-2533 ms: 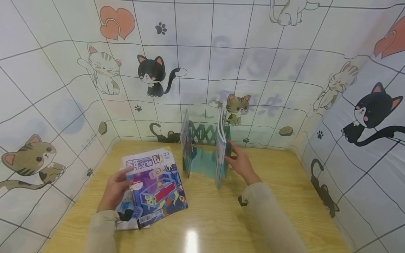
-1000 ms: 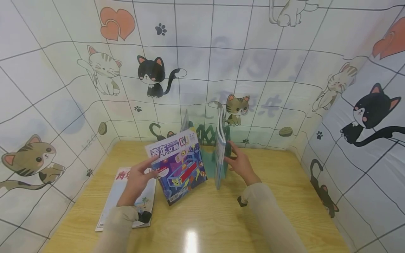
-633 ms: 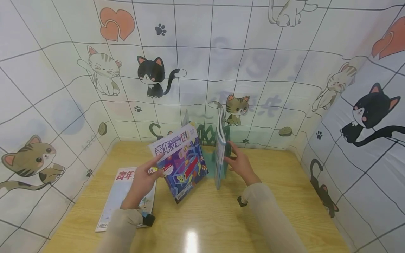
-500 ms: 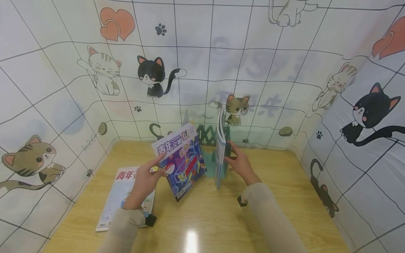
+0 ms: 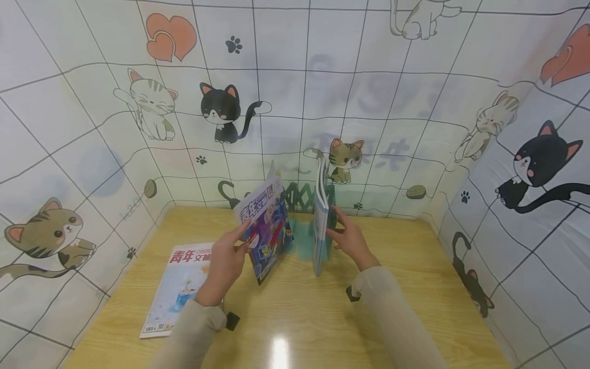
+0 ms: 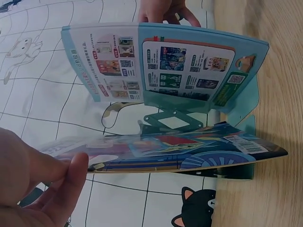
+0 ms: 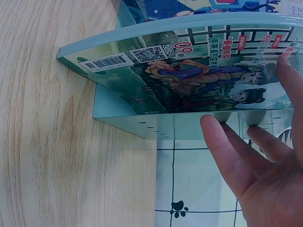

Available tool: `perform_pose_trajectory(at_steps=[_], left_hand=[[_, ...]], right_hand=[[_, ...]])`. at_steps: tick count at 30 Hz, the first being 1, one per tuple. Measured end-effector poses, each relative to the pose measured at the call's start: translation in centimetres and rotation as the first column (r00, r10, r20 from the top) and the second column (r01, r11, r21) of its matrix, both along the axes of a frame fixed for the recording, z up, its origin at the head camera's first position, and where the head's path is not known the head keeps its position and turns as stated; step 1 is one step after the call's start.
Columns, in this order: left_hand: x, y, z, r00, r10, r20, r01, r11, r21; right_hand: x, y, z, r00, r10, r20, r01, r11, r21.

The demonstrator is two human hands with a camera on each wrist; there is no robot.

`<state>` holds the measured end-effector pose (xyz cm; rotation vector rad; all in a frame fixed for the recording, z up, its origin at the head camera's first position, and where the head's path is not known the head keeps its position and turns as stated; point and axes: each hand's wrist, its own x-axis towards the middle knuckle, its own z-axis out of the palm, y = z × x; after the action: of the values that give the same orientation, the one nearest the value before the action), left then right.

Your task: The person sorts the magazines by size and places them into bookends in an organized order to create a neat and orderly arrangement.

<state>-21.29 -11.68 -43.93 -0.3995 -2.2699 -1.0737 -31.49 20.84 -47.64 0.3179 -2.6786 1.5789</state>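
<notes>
In the head view, my left hand point(image 5: 226, 264) pinches the left edge of a purple magazine point(image 5: 272, 230). The magazine stands tilted on edge within the left part of a green expandable book stand point(image 5: 302, 240). In the left wrist view, thumb and fingers hold its upper end, and its barcode corner is near the table. My right hand point(image 5: 352, 241) rests its extended fingers against the stand's right side. There, in the right wrist view, the thumb touches the cover of an upright magazine point(image 7: 189, 80), while other fingers touch the green end plate point(image 7: 161, 125).
Another magazine point(image 5: 180, 287) with red lettering lies flat on the wooden table point(image 5: 392, 241), left of the stand and partly behind my left arm. A sheet with cat drawings point(image 5: 295, 97) surrounds the table. Behind the purple magazine, a thin upright edge point(image 5: 272, 168) shows.
My left hand has lifted the purple magazine off the red-lettered one, carried it right to the stand and turned it more edge-on. My right hand has stayed in place.
</notes>
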Motion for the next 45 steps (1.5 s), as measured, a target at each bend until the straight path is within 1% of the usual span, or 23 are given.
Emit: perform_pose_trajectory(at_steps=[3, 7, 10, 13, 15, 17, 23, 25, 31, 36, 39, 45], left_hand=[[-0.2, 0.5, 0.0, 1.000, 0.018, -0.004, -0.018, 1.000, -0.002], [-0.5, 1.2, 0.0, 0.997, 0.078, -0.016, -0.079, 0.996, -0.041], [-0.8, 1.7, -0.1, 0.992, 0.119, -0.050, -0.122, 0.990, -0.072], [-1.1, 2.2, -0.1, 0.986, 0.140, -0.089, -0.147, 0.986, -0.077], [-1.3, 2.6, -0.3, 0.984, 0.146, -0.103, -0.154, 0.986, -0.071], [-1.5, 2.9, -0.4, 0.983, 0.153, -0.100, -0.159, 0.985, -0.060], [-2.0, 3.9, -0.8, 0.986, 0.157, -0.050, -0.158, 0.987, -0.021], [-2.2, 4.1, -0.9, 0.987, 0.156, -0.046, -0.157, 0.987, -0.019], [-2.7, 4.9, -1.1, 0.983, 0.182, -0.012, -0.182, 0.983, -0.009], [-3.1, 5.5, -1.3, 0.981, 0.191, 0.020, -0.191, 0.982, 0.005], [-3.2, 5.8, -1.5, 0.981, 0.196, 0.003, -0.196, 0.981, -0.004], [-3.5, 6.2, -1.9, 0.976, 0.211, -0.055, -0.212, 0.977, -0.011]], right_hand=[[0.0, 0.0, 0.0, 1.000, 0.000, 0.000, 0.000, 1.000, -0.006], [0.0, 0.0, 0.0, 1.000, 0.006, -0.001, -0.006, 1.000, -0.005], [0.0, 0.1, -0.1, 1.000, 0.004, 0.002, -0.004, 1.000, -0.010], [0.0, 0.1, -0.1, 1.000, 0.002, 0.000, -0.002, 1.000, -0.013], [-0.1, 0.1, -0.1, 1.000, 0.005, -0.005, -0.005, 1.000, -0.011], [0.0, 0.1, -0.2, 1.000, 0.007, -0.009, -0.007, 1.000, -0.009], [0.1, 0.0, -0.2, 1.000, 0.002, -0.008, -0.002, 1.000, -0.008], [0.0, 0.1, -0.2, 1.000, 0.002, -0.009, -0.002, 1.000, -0.006], [-0.1, 0.1, -0.3, 1.000, 0.003, -0.013, -0.003, 1.000, -0.011], [-0.1, 0.1, -0.3, 1.000, 0.000, -0.011, 0.000, 1.000, -0.002], [0.0, 0.1, -0.2, 1.000, 0.001, -0.012, -0.001, 1.000, -0.002], [0.0, 0.0, -0.1, 1.000, 0.006, -0.014, -0.007, 1.000, -0.013]])
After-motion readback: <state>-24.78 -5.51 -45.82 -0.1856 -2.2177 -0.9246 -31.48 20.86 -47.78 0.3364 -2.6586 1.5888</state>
